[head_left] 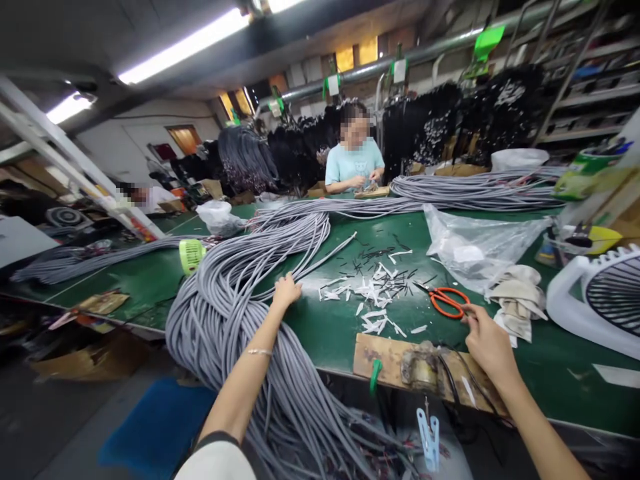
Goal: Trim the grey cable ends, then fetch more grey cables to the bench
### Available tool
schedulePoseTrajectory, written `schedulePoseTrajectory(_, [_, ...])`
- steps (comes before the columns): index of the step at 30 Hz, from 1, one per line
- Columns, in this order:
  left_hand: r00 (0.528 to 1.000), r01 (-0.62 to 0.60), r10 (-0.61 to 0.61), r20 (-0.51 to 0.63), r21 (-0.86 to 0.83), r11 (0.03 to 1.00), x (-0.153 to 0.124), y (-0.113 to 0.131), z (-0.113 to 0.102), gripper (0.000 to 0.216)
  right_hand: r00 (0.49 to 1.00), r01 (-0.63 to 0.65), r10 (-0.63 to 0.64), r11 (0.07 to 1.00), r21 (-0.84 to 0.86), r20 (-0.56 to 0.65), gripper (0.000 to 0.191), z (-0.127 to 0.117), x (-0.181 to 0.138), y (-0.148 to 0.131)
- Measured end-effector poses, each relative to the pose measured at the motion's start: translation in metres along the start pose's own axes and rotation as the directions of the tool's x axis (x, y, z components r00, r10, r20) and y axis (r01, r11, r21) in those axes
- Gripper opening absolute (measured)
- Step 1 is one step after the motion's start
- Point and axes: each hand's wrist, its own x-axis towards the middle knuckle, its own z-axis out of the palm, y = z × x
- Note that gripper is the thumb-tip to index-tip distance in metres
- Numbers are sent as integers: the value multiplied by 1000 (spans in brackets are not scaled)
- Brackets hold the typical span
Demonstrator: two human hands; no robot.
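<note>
My left hand (287,291) is closed around grey cable (327,256) at the right side of a large looped bundle of grey cables (220,313). The cable's free end reaches out over the green table. Over on the right, my right hand (483,333) pinches the handle of orange-handled scissors (449,303). The scissors' blades point left, toward a scatter of short white pieces (374,293) and black pieces (400,283). Below my right hand is a wooden board (383,350) with a small metal fixture (421,365) on it.
Across the green table (310,333) a person (355,157) works with both hands. More grey cables (470,190) lie along the back. A clear plastic bag (475,247), crumpled cloth (517,297) and white fan (595,300) are at right. A blue clip (429,437) hangs off the front edge.
</note>
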Motion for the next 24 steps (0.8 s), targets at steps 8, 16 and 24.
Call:
schedulePoseTrajectory(8, [1000, 15, -17, 13, 146, 989, 28, -5, 16, 27, 993, 22, -40, 987, -161, -107, 31, 5, -2, 9])
schedulePoseTrajectory(16, [907, -419, 420, 13, -48, 907, 4, 75, -17, 30, 983, 72, -110, 966, 247, 144, 40, 3, 18, -24])
schedulePoseTrajectory(24, [565, -718, 824, -38, -516, 468, -53, 179, 12, 28, 986, 72, -150, 763, 643, 67, 38, -13, 62, -105])
